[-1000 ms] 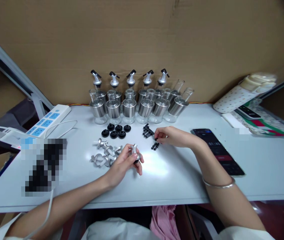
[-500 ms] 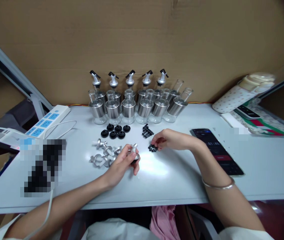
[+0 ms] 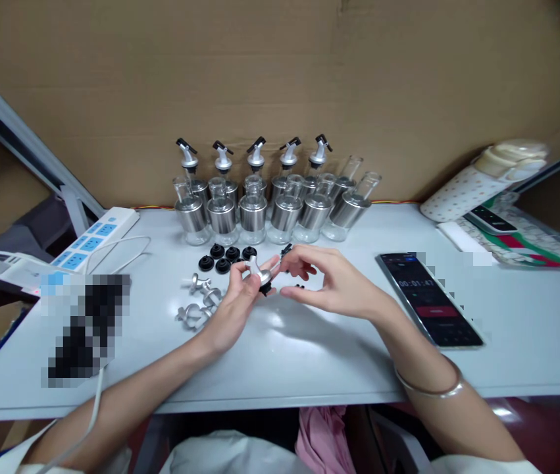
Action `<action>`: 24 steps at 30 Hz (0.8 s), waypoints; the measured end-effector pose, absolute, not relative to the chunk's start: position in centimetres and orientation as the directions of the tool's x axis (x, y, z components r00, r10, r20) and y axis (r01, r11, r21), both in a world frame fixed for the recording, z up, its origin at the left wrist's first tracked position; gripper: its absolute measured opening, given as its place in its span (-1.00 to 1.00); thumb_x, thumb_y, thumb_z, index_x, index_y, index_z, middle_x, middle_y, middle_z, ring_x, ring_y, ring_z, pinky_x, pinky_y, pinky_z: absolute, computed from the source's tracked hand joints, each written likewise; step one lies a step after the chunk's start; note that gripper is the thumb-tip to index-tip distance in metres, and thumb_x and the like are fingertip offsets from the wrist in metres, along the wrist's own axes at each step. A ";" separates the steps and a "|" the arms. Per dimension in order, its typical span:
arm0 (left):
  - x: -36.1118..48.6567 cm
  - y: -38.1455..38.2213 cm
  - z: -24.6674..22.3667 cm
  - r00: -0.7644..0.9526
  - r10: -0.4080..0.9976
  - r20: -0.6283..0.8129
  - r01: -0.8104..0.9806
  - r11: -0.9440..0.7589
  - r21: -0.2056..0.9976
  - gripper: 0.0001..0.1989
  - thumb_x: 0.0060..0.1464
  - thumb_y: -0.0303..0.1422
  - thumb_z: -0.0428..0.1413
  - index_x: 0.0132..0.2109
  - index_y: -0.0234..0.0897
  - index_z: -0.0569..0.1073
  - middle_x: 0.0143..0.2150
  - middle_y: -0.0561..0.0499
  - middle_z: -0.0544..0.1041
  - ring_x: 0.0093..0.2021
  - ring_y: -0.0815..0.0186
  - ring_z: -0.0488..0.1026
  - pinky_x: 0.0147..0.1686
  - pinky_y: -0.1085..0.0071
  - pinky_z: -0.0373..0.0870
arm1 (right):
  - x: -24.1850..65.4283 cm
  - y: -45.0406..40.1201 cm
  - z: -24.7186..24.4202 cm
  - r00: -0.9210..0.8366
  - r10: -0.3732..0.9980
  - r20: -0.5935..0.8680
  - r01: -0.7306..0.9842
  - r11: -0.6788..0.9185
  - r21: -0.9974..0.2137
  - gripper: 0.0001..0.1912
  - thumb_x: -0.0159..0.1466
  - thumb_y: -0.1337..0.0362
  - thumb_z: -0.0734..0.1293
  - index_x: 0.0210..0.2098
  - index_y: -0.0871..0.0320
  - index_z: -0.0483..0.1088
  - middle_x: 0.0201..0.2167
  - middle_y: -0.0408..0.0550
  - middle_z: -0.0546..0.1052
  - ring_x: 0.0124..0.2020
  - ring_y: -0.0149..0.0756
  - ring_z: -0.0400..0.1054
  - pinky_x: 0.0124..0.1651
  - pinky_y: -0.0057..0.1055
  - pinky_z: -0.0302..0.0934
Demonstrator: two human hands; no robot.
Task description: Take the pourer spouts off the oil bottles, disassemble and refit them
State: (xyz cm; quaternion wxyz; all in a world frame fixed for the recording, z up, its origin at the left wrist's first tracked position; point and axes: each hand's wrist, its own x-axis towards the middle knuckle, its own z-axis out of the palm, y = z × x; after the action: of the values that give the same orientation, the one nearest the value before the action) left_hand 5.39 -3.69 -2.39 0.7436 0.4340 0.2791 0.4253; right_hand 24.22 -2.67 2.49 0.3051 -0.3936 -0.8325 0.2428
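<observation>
My left hand (image 3: pixel 237 299) grips a silver bottle pourer (image 3: pixel 262 276) with a black stopper on its underside, spout pointing up. My right hand (image 3: pixel 336 280) is just to its right, thumb spread away from the curled fingers, with nothing visible held between them. Behind its fingers, small black rings (image 3: pixel 300 286) and black levers (image 3: pixel 285 250) are mostly covered. Loose silver pourer tops (image 3: pixel 193 316) lie left of my left hand, some hidden by it. Several black stoppers (image 3: pixel 206 263) sit just beyond them.
Glass bottles with steel bands (image 3: pixel 253 212) stand in two rows at the back, several capped with pourers. A phone (image 3: pixel 430 299) lies at right, near a tilted dotted flask (image 3: pixel 477 184). A power strip (image 3: pixel 95 243) with white cables is at left.
My right hand has lifted from the black rings and moved left, its thumb and fingers now apart. My left hand has turned the pourer and shifted slightly up toward it.
</observation>
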 end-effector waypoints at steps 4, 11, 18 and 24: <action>5.7 -3.7 -2.2 0.460 0.886 -0.056 -0.393 0.259 0.882 -0.64 0.14 -0.04 0.08 -0.21 -0.12 0.10 0.23 -0.04 0.32 0.26 0.27 0.21 0.21 0.19 0.12 | 23.2 -2.8 1.5 -0.505 0.764 0.401 0.503 0.638 -0.583 -0.78 0.20 0.15 0.38 -0.35 0.16 0.32 -0.43 -0.11 0.45 -0.46 -0.42 0.26 -0.39 -0.48 0.14; 3.8 -2.7 -1.3 0.544 0.839 -0.010 -0.126 0.093 0.988 -0.68 0.13 -0.06 0.10 -0.20 -0.20 0.29 -0.21 0.07 0.42 -0.16 0.34 0.39 -0.11 0.40 0.30 | 22.9 -3.1 1.1 -0.459 0.788 0.411 0.520 0.613 -0.594 -0.88 0.14 0.36 0.29 -0.31 0.14 0.26 -0.46 -0.17 0.42 -0.50 -0.45 0.25 -0.40 -0.50 0.18; 2.3 -2.3 -1.1 0.596 0.795 0.116 0.058 -0.187 0.981 -0.76 0.23 -0.17 0.00 -0.25 -0.26 0.36 -0.32 0.05 0.38 -0.30 0.36 0.34 -0.25 0.44 0.27 | 22.6 -3.1 1.1 -0.552 0.727 0.408 0.498 0.680 -0.538 -0.91 0.24 0.31 0.18 -0.29 0.19 0.28 -0.46 -0.13 0.40 -0.50 -0.46 0.22 -0.41 -0.51 0.14; 1.9 -1.5 -1.6 0.618 0.670 0.410 0.300 -0.684 0.666 -0.81 0.29 -0.22 -0.08 -0.17 -0.24 0.29 -0.25 0.01 0.38 -0.34 0.35 0.33 -0.34 0.43 0.30 | 22.4 -2.8 0.5 -0.532 0.706 0.467 0.534 0.708 -0.461 -0.90 0.18 0.31 0.17 -0.48 0.14 0.19 -0.63 -0.25 0.23 -0.63 -0.50 0.04 -0.52 -0.55 -0.04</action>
State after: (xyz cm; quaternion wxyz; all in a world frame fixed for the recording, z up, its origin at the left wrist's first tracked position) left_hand 1.87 -1.51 -1.63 0.2789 0.8552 0.2835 0.3323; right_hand 22.36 -2.83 0.48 0.3247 -0.3583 -0.8653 0.1321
